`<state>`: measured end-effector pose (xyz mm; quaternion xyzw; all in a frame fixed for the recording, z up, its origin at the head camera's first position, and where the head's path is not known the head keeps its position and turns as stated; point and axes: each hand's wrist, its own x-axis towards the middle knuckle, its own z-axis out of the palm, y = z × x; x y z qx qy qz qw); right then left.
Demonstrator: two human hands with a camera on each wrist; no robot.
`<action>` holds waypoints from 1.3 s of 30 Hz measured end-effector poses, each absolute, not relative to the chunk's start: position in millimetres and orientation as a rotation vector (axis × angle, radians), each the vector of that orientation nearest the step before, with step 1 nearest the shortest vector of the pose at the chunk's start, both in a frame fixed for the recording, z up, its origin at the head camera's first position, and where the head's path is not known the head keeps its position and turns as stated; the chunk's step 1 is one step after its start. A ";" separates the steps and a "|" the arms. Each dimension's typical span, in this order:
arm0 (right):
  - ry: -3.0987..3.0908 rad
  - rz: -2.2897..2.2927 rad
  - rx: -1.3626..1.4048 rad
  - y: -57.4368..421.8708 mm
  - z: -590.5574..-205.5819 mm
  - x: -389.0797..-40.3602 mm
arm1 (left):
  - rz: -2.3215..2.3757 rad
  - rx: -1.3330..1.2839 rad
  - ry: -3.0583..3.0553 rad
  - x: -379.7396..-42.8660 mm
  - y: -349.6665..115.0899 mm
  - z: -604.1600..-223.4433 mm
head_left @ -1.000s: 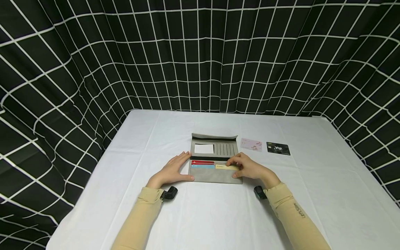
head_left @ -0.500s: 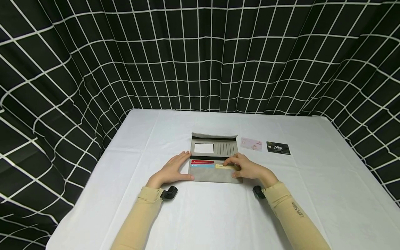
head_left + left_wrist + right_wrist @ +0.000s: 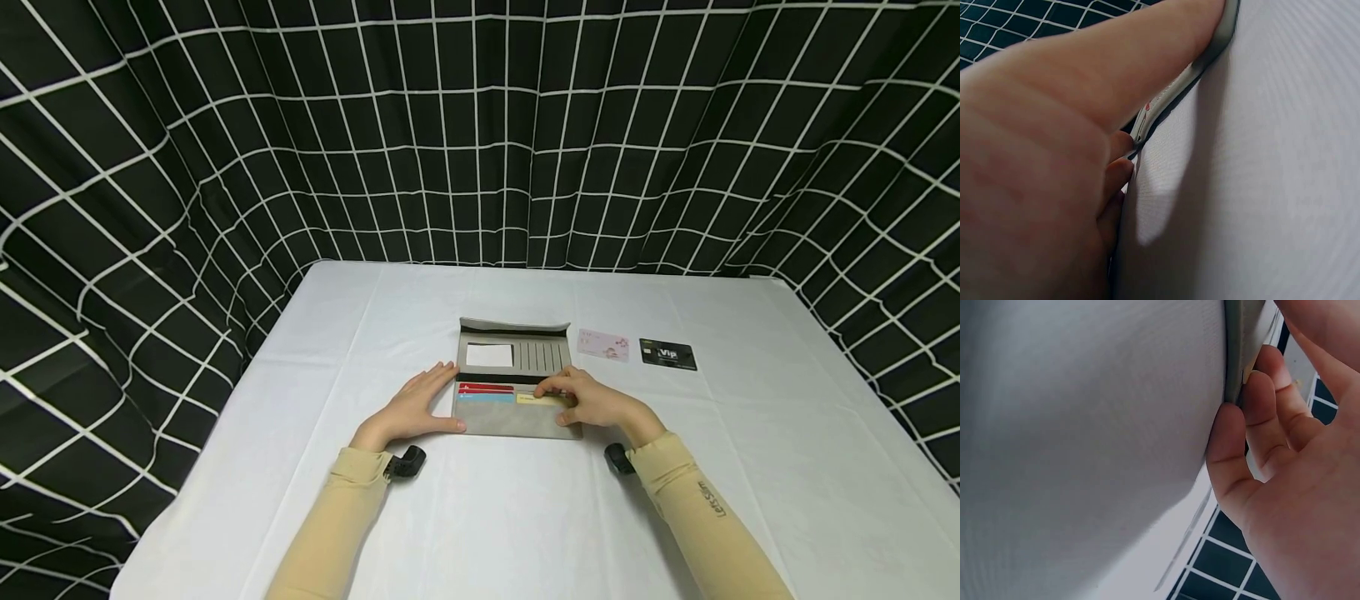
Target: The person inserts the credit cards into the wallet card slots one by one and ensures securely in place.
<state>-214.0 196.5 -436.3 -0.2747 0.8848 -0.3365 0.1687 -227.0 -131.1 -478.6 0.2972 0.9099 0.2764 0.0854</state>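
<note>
Open grey leather-look wallet (image 3: 517,424) flat on the white-clothed table (image 3: 510,521), between both hands. Left hand (image 3: 411,415): fingers extended at its left edge, thumb spread to the near corner. Right hand (image 3: 600,405): fingers bent over the right side at a pale-yellow card (image 3: 528,399); cannot tell whether they pinch it or only press.

Pocketed: red cards (image 3: 486,388), a light-blue card (image 3: 486,398), and the yellow one, apparently almost seated. Out, to the wallet's right: a pink patterned card (image 3: 603,345) and a black "Vip" card (image 3: 667,355). Judged partway, those two left.

Head view alone gives pocket layout and loose cards. Right wrist view adds fingertips against the wallet's side edge; left wrist view, its thickness.
</note>
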 end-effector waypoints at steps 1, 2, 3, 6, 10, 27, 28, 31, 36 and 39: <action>2.515 -0.957 -0.777 196.7 -436.4 -214.1 | 0.825 0.888 2.713 -226.9 -131.2 -478.6; 2.513 -0.960 -0.774 196.8 -436.6 -214.2 | 0.824 0.888 2.714 -226.8 -131.1 -478.4; 2.511 -0.961 -0.774 196.9 -436.9 -214.5 | 0.823 0.890 2.714 -226.7 -131.1 -478.2; 2.511 -0.961 -0.766 197.2 -437.2 -214.6 | 0.816 0.894 2.716 -226.4 -130.8 -476.7; 2.515 -0.962 -0.763 197.1 -437.1 -214.5 | 0.816 0.895 2.717 -226.1 -130.3 -474.4; 2.462 -1.027 -0.771 198.9 -437.3 -215.1 | 0.820 0.907 2.721 -228.3 -130.4 -481.6; 2.462 -1.019 -0.773 198.6 -436.9 -214.7 | 0.816 0.906 2.722 -228.3 -130.3 -481.4; 2.472 -0.998 -0.777 197.9 -436.5 -214.1 | 0.815 0.905 2.723 -227.9 -130.3 -479.7; 2.484 -1.008 -0.772 196.3 -438.2 -214.8 | 0.815 0.906 2.723 -226.9 -130.3 -477.6; 2.483 -1.042 -0.770 195.4 -439.4 -215.6 | 0.823 0.907 2.719 -226.4 -130.3 -476.9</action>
